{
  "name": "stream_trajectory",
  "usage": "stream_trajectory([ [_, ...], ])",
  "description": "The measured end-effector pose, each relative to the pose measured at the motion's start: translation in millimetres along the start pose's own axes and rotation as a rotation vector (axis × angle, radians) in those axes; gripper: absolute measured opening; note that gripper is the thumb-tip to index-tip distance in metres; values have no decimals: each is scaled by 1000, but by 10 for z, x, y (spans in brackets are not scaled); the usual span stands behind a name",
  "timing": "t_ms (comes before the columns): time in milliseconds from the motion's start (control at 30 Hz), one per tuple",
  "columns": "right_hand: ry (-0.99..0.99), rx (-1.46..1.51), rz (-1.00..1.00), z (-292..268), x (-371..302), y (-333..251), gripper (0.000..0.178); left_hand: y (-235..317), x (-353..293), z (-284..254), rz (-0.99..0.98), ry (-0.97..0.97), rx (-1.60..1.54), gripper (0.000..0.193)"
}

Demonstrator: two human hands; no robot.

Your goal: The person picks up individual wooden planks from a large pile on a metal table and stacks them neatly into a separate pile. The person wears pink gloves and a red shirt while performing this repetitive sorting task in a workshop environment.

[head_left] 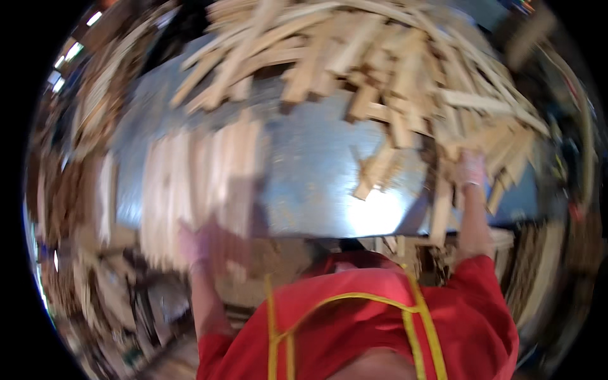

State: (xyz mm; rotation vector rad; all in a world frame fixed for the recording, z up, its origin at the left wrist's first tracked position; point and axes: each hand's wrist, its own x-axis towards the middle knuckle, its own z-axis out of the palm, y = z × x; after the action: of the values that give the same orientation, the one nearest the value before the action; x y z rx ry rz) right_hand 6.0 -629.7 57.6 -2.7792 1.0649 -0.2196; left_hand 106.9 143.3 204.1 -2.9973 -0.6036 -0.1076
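Observation:
My left hand (196, 242) is at the near end of a row of pale wooden strips (180, 171) lying side by side on the metal table (304, 164). Motion smears its fingers, so their grip does not show. Farther right, my right hand (470, 168) reaches to the edge of a loose heap of wooden strips (399, 69). It touches or lies very close to the pieces there. One strip (441, 206) beside it points toward the table's near edge. Blur hides whether the right fingers close on any wood.
Stacked wood (114, 82) stands beyond the table's left end. Below the near edge are more boards (114, 285) on the left and rough-edged timber (538, 272) on the right. Small wood pieces (380, 168) lie mid-table, near a bright glare spot.

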Motion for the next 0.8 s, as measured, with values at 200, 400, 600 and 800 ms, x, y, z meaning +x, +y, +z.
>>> stream_trajectory([
  [200,-45,87,358,-694,-1245,236,102,774,-1026,234,280,-109,-470,77],
  [400,-138,361,461,-739,-1329,414,86,1214,-1327,539,865,65,-428,77],
  [600,-577,1569,468,-295,-2597,-1196,45,1882,-1737,484,1093,-362,-806,50],
  [800,-1120,744,-490,-740,-2746,-1786,43,2557,-1797,353,967,-1132,-627,45],
])
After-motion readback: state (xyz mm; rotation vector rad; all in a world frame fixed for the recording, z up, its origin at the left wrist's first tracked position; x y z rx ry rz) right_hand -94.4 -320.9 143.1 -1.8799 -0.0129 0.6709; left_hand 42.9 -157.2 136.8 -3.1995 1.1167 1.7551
